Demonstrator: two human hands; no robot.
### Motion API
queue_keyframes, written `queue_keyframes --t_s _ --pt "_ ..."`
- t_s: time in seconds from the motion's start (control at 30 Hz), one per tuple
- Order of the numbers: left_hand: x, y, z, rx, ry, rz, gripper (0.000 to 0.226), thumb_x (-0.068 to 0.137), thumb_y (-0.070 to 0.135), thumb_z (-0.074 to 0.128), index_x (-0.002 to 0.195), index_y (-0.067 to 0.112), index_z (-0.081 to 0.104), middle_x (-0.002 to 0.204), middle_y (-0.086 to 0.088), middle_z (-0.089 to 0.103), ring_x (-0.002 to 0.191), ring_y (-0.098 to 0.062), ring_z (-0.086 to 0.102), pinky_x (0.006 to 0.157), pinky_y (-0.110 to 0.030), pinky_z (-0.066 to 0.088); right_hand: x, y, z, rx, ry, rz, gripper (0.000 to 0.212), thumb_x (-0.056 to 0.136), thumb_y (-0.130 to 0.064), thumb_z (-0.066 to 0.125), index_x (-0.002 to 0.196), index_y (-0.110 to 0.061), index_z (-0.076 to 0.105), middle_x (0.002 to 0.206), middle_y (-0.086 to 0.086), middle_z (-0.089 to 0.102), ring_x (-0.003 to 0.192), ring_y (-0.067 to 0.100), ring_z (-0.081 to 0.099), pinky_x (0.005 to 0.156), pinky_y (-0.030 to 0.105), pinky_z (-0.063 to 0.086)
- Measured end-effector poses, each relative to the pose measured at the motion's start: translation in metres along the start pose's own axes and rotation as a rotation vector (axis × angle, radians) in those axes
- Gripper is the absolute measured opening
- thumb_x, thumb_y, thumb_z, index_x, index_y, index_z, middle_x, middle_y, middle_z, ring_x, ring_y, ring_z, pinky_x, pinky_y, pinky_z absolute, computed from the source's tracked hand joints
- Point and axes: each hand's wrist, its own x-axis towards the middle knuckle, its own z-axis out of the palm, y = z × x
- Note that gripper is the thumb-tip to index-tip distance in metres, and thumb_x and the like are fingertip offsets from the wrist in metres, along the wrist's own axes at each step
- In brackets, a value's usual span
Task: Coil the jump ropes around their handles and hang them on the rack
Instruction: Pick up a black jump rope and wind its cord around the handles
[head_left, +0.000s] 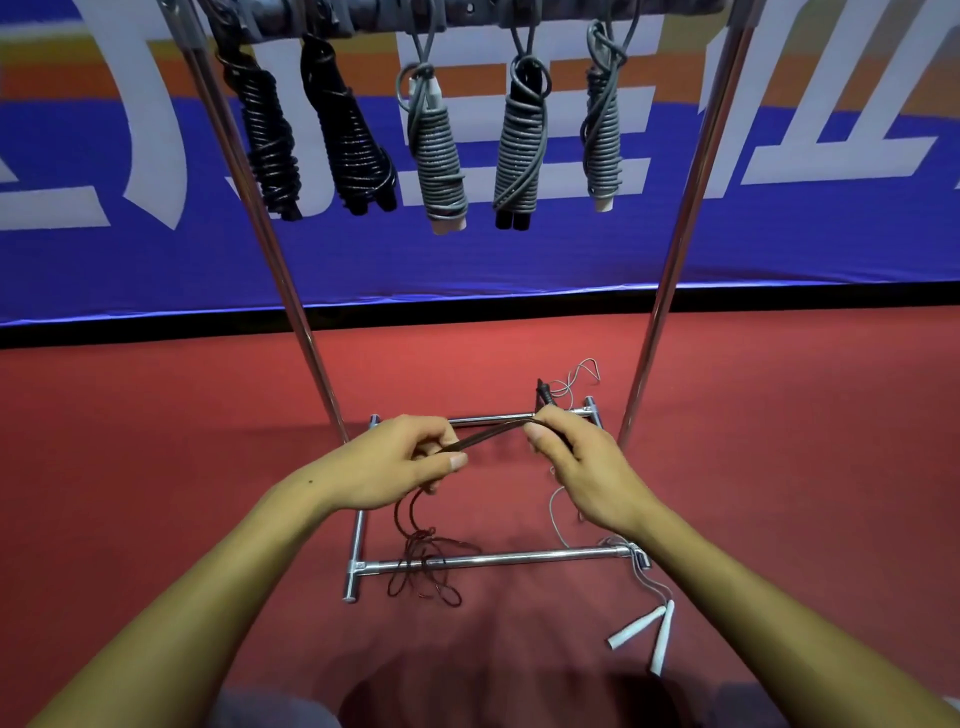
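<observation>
1. Tangles are the main risk we see in the head view: the dark rope (423, 561) hangs from the left hand (395, 462) into a loose knotted heap on the floor, lying across the front bar of the rack base (498, 558). We judge that winding fast could drag a snarl up into the coil or snag it on that bar.
2. Slack could spoil the wrap too. The left hand's grip is pinched on the rope, and the right hand (576, 457) is clamped around the dark handles (545, 397); if either loosens, the turns may spring off.
3. The rope is thin, dark reddish and taut between the hands, above the rack base.
4. A white-handled rope (649, 631) lies on the floor to the right of the base, uncoiled.
5. Five coiled ropes (514, 145) hang high above the base from the top bar.
</observation>
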Motion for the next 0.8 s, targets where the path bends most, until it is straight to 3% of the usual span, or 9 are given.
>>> queue_keyframes --t_s 0.13,0.27,0.33,0.5,0.57,0.6,0.7,0.8 --pt "-0.009 -0.01 -0.008 0.001 0.022 -0.038 0.021 0.105 0.032 0.065 0.089 0.019 0.063 0.073 0.003 0.069 0.068 -0.006 0.06 0.072 -0.028 0.047 -0.003 0.0 0.002 0.082 0.08 0.037 0.023 0.108 -0.033 0.051 0.088 -0.023 0.055 0.077 -0.014 0.054 0.069 0.006 0.045 0.078 0.05 0.052" --pt "-0.016 -0.012 -0.016 0.068 -0.003 -0.078 0.023 0.105 0.038 0.063 0.091 0.02 0.063 0.076 0.005 0.072 0.068 -0.003 0.06 0.073 -0.031 0.049 -0.007 -0.003 0.002 0.181 0.164 0.053 0.027 0.11 -0.03 0.049 0.085 -0.02 0.052 0.066 -0.014 0.044 0.054 0.005 0.038 0.059 0.037 0.038" --pt "-0.018 -0.012 -0.019 0.087 0.006 -0.077 0.021 0.105 0.037 0.063 0.092 0.021 0.064 0.077 0.003 0.073 0.07 -0.005 0.06 0.075 -0.037 0.052 -0.008 0.0 0.001 0.194 0.192 0.072 0.027 0.11 -0.032 0.049 0.086 -0.019 0.052 0.064 -0.014 0.041 0.055 0.006 0.035 0.059 0.03 0.032" --pt "-0.021 -0.004 -0.031 -0.136 0.227 -0.006 0.024 0.101 0.031 0.072 0.084 0.013 0.074 0.063 -0.002 0.063 0.058 -0.015 0.051 0.057 -0.03 0.042 -0.004 0.003 -0.01 0.078 0.211 0.045 0.021 0.106 -0.034 0.057 0.088 -0.026 0.062 0.07 -0.014 0.049 0.066 0.007 0.043 0.066 0.03 0.037" --pt "-0.02 -0.006 -0.033 -0.054 0.29 -0.027 0.026 0.1 0.033 0.073 0.082 0.014 0.077 0.062 -0.003 0.065 0.055 -0.013 0.049 0.054 -0.029 0.039 -0.003 0.004 -0.014 0.049 0.18 0.05 0.009 0.1 -0.039 0.066 0.103 -0.033 0.072 0.081 -0.016 0.063 0.076 0.004 0.053 0.075 0.026 0.042" --pt "-0.018 -0.009 -0.032 0.015 0.305 -0.042 0.027 0.099 0.036 0.073 0.081 0.017 0.077 0.063 -0.003 0.068 0.055 -0.013 0.052 0.056 -0.031 0.043 -0.003 0.005 -0.016 0.021 0.159 0.056 0.018 0.096 -0.044 0.07 0.113 -0.039 0.072 0.09 -0.013 0.066 0.082 0.004 0.057 0.079 0.024 0.042" --pt "-0.012 -0.013 -0.026 0.29 0.321 -0.134 0.025 0.096 0.05 0.069 0.081 0.032 0.075 0.067 0.014 0.069 0.065 -0.005 0.063 0.071 -0.037 0.055 -0.005 0.005 -0.02 -0.083 0.074 0.107 0.046 0.085 -0.059 0.076 0.129 -0.057 0.062 0.096 -0.001 0.056 0.084 0.007 0.055 0.079 0.023 0.043" --pt "-0.004 0.0 -0.011 0.449 0.266 -0.151 0.022 0.098 0.055 0.065 0.09 0.037 0.074 0.068 0.021 0.067 0.073 0.001 0.06 0.071 -0.033 0.05 -0.008 -0.002 -0.012 -0.161 0.021 0.036 0.052 0.085 -0.067 0.069 0.135 -0.06 0.056 0.096 -0.004 0.049 0.087 0.005 0.054 0.08 0.025 0.044"
